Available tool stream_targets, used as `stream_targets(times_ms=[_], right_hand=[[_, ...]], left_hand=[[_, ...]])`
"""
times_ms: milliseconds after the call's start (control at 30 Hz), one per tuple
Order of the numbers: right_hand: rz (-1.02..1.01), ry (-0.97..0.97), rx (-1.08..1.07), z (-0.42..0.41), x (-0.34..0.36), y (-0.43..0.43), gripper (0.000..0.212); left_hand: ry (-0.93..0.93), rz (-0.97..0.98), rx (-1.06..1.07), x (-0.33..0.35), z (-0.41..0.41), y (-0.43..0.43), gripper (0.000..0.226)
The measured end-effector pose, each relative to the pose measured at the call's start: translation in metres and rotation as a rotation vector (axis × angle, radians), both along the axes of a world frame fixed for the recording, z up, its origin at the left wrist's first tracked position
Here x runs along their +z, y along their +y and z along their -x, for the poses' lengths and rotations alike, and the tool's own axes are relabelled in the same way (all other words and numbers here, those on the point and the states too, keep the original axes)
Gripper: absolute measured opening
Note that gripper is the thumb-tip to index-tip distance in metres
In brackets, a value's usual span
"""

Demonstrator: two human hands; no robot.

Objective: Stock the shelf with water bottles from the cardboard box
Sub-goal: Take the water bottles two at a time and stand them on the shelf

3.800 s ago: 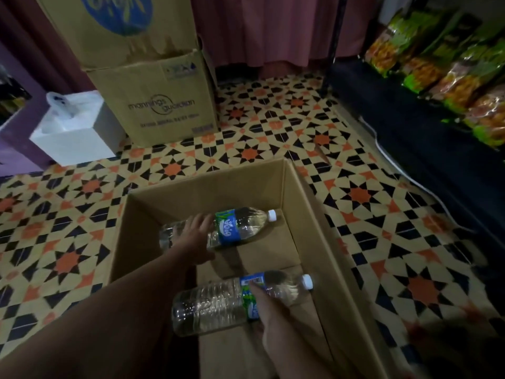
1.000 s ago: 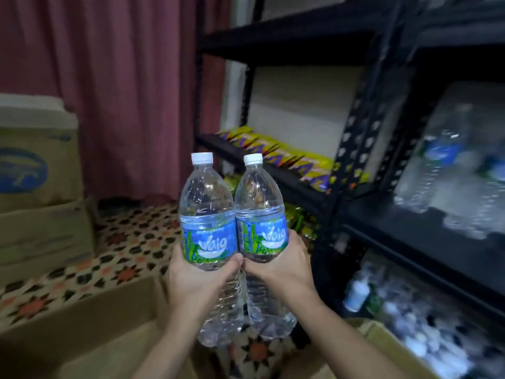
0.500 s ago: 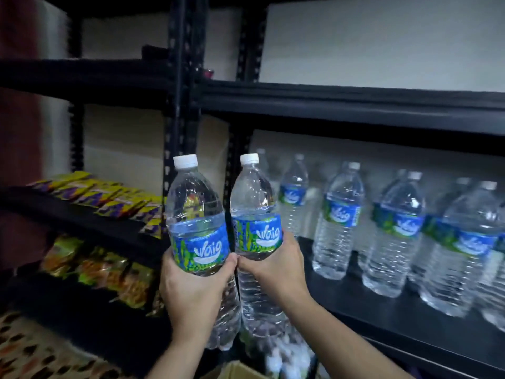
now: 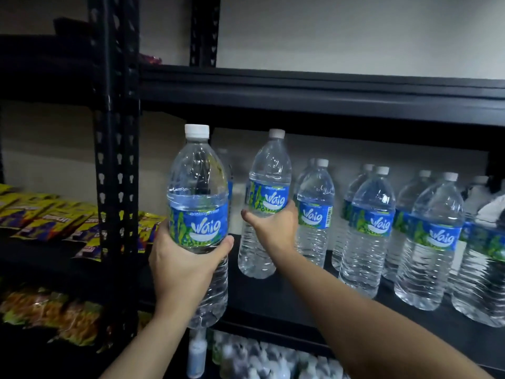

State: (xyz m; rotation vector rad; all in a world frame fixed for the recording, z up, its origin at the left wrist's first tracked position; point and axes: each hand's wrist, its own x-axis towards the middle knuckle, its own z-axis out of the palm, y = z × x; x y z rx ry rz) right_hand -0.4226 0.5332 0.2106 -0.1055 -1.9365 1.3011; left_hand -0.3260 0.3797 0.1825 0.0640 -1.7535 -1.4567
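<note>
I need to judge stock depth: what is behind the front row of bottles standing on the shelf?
A second row of bottles stands behind the front row; only caps and shoulders show. Anything deeper is covered by them.

Lower-shelf bottles (image 4: 273, 362) were blurred, labels unreadable. Orange snack packets (image 4: 54, 315) at lower left were smeared too. Rightmost bottle (image 4: 486, 283) was cut by the frame edge. Back-row bottles (image 4: 354, 188) sat mostly hidden behind the front row.
</note>
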Motion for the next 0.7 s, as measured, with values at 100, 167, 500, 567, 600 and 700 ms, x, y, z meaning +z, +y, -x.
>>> stream_targets(times_ms=[100,167,500,567,600,700], right_hand=[[0.025,-0.052,-0.021,0.026,-0.008,0.001,0.085],[0.001,-0.099,-0.040,0.037,-0.014,0.004,0.084],[0.031,-0.123,-0.066,0.059,-0.041,-0.006,0.089],[0.023,-0.114,-0.075,0.060,-0.041,-0.011,0.093],[0.020,-0.110,-0.082,0.061,-0.041,-0.014,0.095],[0.027,-0.109,-0.094,0.065,-0.041,-0.020,0.098]], left_hand=[[-0.001,0.012,-0.023,-0.004,0.007,-0.009,0.072],[-0.009,0.013,-0.038,-0.007,0.013,-0.015,0.072],[-0.023,0.028,-0.013,-0.026,0.013,-0.026,0.074],[-0.021,0.022,-0.017,-0.026,0.011,-0.026,0.073],[-0.019,0.019,-0.019,-0.025,0.011,-0.025,0.073],[-0.008,0.016,-0.018,-0.023,0.012,-0.024,0.071]])
